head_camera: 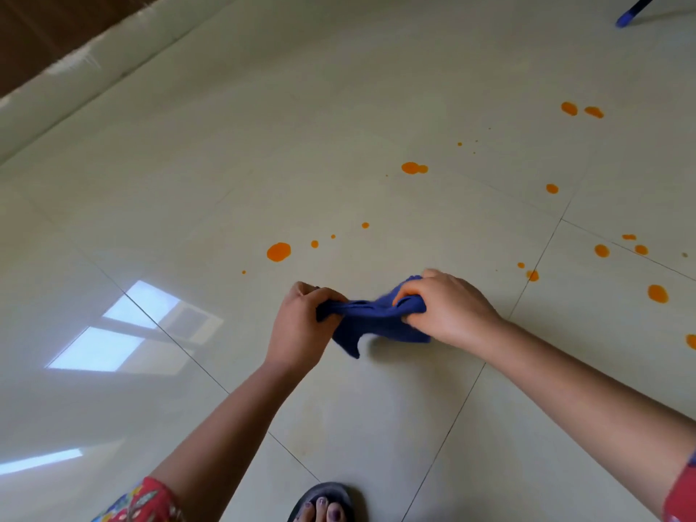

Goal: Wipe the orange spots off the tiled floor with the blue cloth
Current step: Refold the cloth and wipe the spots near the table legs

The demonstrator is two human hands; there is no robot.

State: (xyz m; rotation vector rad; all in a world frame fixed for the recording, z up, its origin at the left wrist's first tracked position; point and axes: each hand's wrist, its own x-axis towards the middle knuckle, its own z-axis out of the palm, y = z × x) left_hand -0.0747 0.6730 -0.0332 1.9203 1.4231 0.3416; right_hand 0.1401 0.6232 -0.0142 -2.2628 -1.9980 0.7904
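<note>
Fingers (410, 292) of your left hand (301, 325) and right hand (452, 310) pinch the bunched dark-blue cloth (371, 322), apparently readying it; next, press it onto the nearest orange spot (278, 252).

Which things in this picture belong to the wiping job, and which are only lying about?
For the job:
- blue cloth, gripped by the left hand and the right hand
- orange spots
- tiled floor

Only lying about:
- blue-tipped stick, top right
- sandal, bottom edge
</note>
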